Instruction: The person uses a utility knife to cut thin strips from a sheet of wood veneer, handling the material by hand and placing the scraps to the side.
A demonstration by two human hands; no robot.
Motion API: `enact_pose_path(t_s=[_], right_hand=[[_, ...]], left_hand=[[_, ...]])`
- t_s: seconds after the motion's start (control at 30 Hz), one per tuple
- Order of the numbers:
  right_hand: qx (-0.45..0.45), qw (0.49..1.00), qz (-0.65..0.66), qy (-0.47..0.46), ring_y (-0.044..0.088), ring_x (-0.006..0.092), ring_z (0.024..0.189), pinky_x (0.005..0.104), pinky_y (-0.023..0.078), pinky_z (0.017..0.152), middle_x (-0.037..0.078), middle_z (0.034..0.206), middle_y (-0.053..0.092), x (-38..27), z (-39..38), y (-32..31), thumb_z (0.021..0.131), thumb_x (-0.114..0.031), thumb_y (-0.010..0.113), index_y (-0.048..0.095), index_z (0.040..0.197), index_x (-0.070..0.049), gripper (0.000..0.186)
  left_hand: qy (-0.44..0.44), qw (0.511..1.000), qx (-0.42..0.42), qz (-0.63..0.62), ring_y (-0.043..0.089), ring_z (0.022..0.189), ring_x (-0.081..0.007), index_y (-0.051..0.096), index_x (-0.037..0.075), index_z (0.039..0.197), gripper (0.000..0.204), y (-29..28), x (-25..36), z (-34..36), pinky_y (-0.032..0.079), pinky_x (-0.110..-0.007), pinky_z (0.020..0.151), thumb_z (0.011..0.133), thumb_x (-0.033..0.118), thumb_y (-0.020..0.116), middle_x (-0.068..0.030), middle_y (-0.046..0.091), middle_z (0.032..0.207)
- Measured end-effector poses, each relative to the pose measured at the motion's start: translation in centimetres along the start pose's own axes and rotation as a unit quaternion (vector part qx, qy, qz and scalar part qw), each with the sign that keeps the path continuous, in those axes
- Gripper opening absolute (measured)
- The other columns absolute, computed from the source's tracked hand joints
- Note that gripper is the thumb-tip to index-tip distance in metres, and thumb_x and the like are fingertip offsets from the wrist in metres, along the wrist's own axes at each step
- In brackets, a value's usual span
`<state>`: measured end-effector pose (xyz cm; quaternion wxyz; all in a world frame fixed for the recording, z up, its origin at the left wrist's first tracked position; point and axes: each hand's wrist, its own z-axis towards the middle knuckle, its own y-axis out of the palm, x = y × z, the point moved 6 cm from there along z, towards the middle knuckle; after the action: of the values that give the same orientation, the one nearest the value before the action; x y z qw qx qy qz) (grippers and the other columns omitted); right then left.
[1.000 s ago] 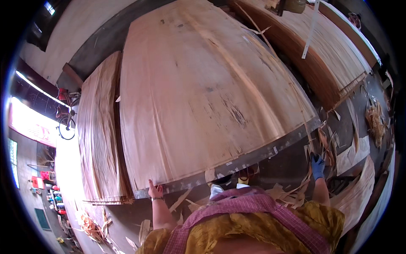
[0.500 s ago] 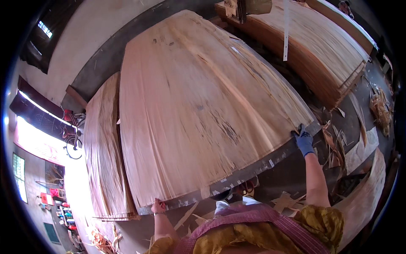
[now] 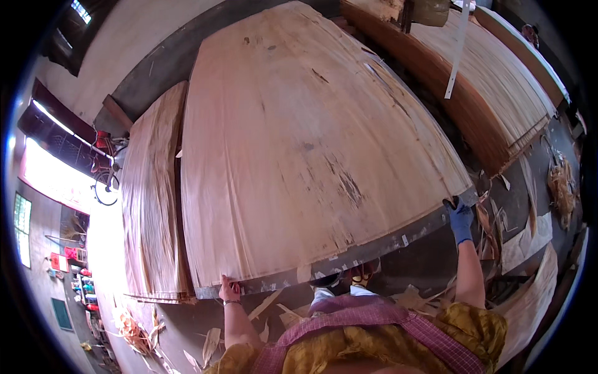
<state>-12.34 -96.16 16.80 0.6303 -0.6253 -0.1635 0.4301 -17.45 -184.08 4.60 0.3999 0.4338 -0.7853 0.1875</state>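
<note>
A broad, pale wood veneer sheet (image 3: 280, 149) lies spread in front of me, with dark knots and a split, streaked patch toward its near right. My bare left hand (image 3: 230, 290) is closed at the sheet's near left edge, its fingers curled at the rim. At the near right corner, my right hand (image 3: 460, 221), in a blue glove with dark fingertips, pinches the sheet's edge. Below that edge shows the grey border of the supporting surface (image 3: 374, 254), speckled with white bits. What lies beneath the sheet is hidden.
A narrower stack of veneer (image 3: 152, 206) stands close on the left. Another thick stack (image 3: 492, 93) lies at the far right, with a white perforated strip (image 3: 458, 53) hanging before it. Veneer scraps (image 3: 523, 230) litter the floor at right. A bicycle (image 3: 106, 184) stands beyond, at left.
The raised ripples along the sheet's right half have flattened, and the sheet lies smoother. Both hands stay at its near edge. The whole view has shifted slightly.
</note>
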Motion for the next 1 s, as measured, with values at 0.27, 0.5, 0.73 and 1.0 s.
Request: enact_pose_path(t_s=[0.27, 0.5, 0.73, 1.0], right_hand=[[-0.077, 0.987, 0.138, -0.024, 0.066, 0.0320, 0.080, 0.0394, 0.050, 0.069, 0.017, 0.086, 0.068, -14.3, -7.8, 7.0, 0.082, -0.040, 0.069, 0.065, 0.095, -0.004, 0.039], [-0.336, 0.871, 0.356, 0.034, 0.052, 0.0124, 0.047, 0.0310, 0.043, 0.049, 0.004, 0.054, 0.056, -36.5, -18.5, 14.3, 0.082, -0.048, 0.069, 0.062, 0.077, -0.007, 0.042], [-0.273, 0.917, 0.268, -0.110, 0.062, 0.0423, 0.083, 0.0517, 0.047, 0.073, 0.022, 0.084, 0.065, -45.3, -25.8, 19.8, 0.089, -0.054, 0.053, 0.060, 0.093, -0.007, 0.047], [-0.288, 0.893, 0.253, -0.237, 0.061, 0.0372, 0.088, 0.0470, 0.049, 0.075, 0.017, 0.097, 0.061, -39.2, -30.6, 10.3, 0.089, -0.035, 0.056, 0.059, 0.104, -0.010, 0.029]], left_hand=[[0.046, 0.998, -0.041, -0.024, 0.041, 0.042, -0.0100, 0.058, 0.007, 0.075, 0.025, 0.4, -0.5, -0.1, 0.032, -0.023, 0.036, 0.084, 0.025, 0.071, -0.0011, 0.053, 0.060], [0.044, 0.998, 0.003, -0.041, 0.041, 0.040, -0.0098, 0.057, 0.010, 0.073, 0.021, -0.5, 0.8, -1.5, 0.033, -0.023, 0.035, 0.084, 0.022, 0.068, -0.0003, 0.051, 0.057], [-0.015, 0.998, 0.058, -0.021, 0.044, 0.049, -0.0117, 0.053, 0.012, 0.076, 0.020, 0.9, 1.1, -3.6, 0.043, -0.028, 0.044, 0.085, 0.023, 0.067, 0.0014, 0.048, 0.061], [-0.062, 0.998, 0.004, 0.007, 0.049, 0.052, -0.0138, 0.052, 0.008, 0.084, 0.015, -1.6, 0.2, -3.5, 0.039, -0.023, 0.043, 0.089, 0.021, 0.057, -0.0015, 0.051, 0.064]])
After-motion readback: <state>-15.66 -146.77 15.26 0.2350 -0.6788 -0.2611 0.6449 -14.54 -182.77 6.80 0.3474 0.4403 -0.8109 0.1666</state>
